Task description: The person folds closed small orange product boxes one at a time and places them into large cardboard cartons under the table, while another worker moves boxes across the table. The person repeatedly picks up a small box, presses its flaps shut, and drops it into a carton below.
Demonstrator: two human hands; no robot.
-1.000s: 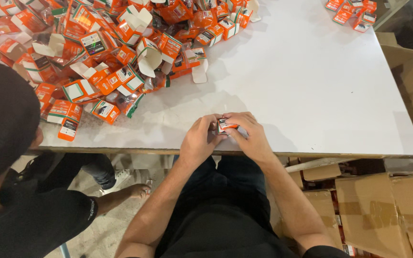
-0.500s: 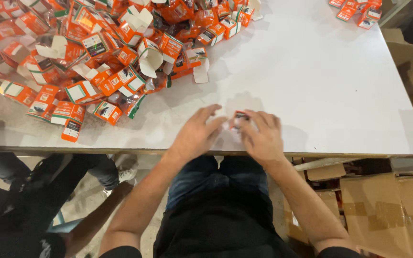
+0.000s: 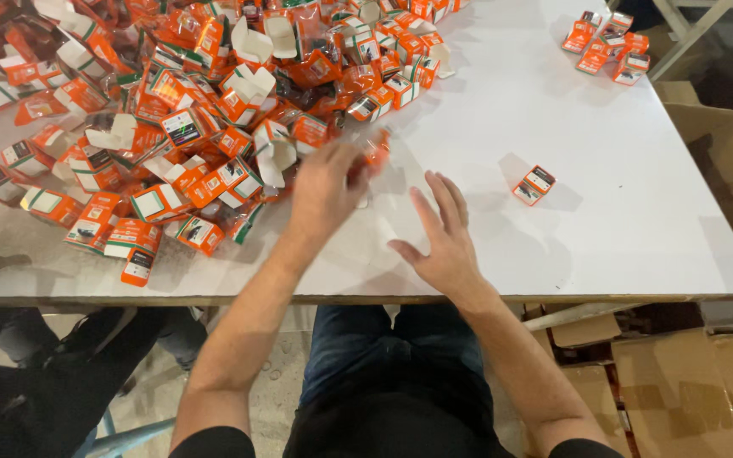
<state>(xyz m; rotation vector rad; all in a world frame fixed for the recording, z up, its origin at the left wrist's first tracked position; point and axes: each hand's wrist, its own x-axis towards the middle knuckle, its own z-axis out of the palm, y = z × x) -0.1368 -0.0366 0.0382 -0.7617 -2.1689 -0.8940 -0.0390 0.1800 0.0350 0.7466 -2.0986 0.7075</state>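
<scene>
My left hand [image 3: 326, 185] reaches over the white table [image 3: 604, 246] to the edge of a big heap of small orange and white boxes [image 3: 180, 127]. Its fingers close on a blurred orange box [image 3: 375, 151]. My right hand [image 3: 440, 236] hovers flat over the table's middle with fingers spread, holding nothing. A single closed orange box [image 3: 534, 185] lies alone to the right of it, a short way off.
A small cluster of orange boxes [image 3: 608, 42] sits at the table's far right corner. Brown cardboard cartons [image 3: 723, 161] stand right of the table and below its edge [image 3: 680, 382]. Another person's dark clothing [image 3: 19, 382] shows at lower left.
Both hands were together at the near edge on one small box. That box now lies alone on the right; my left hand has moved up to the heap and my right has opened.
</scene>
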